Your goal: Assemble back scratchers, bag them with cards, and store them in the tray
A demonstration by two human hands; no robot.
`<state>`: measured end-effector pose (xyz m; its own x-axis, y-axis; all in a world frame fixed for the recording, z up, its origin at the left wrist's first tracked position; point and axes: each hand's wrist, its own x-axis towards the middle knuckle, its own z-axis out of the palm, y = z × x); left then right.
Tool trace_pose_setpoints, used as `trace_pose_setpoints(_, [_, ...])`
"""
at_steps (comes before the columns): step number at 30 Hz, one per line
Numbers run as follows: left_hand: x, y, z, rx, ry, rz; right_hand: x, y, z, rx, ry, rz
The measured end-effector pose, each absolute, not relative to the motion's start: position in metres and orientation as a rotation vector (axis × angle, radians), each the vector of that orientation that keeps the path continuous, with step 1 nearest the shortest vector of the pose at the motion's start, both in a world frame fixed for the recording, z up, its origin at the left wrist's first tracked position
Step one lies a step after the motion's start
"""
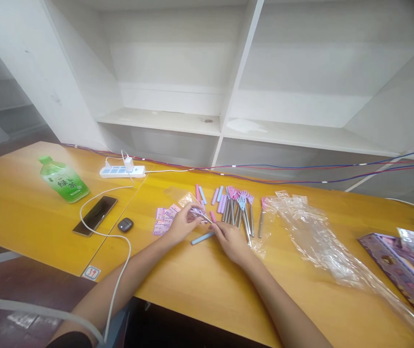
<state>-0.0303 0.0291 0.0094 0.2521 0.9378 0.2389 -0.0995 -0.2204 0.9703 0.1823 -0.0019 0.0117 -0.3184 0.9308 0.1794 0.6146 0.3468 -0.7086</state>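
Both hands hold a small back scratcher (206, 218) with a metal rod. My left hand (182, 225) is closed round its purple hand-shaped end, partly hidden by the fingers. My right hand (231, 240) pinches the rod's other end. A blue tube-shaped sleeve (202, 238) lies on the table just below the hands. Behind my right hand is a row of back scratchers (242, 200) with pink, purple and blue heads. Several pink, blue and purple sleeves (215, 195) lie beside them. Next to my left hand are printed purple cards (161, 223) and a clear bag (187, 199).
Clear plastic bags (312, 237) spread over the right side, near a patterned purple box (388, 266). On the left are a green bottle (65, 181), a phone (95, 216), a black case (125, 224) and a power strip (120, 171). A white cable (129, 251) crosses my left arm.
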Motion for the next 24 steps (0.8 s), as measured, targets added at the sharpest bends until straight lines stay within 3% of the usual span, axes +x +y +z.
trace_pose_setpoints(11, [-0.055, 0.057, 0.014, 1.004, 1.048, 1.635, 0.186, -0.009, 0.011, -1.379, -1.939, 0.662])
trace_pose_setpoints(17, [-0.062, 0.063, 0.016, 0.922, 1.066, 1.646, 0.184, -0.015, 0.015, -1.069, -1.93, 0.844])
trace_pose_setpoints(24, [-0.051, 0.054, 0.013, 0.93, 1.015, 1.486, 0.182, -0.017, 0.018, -1.059, -1.977, 0.813])
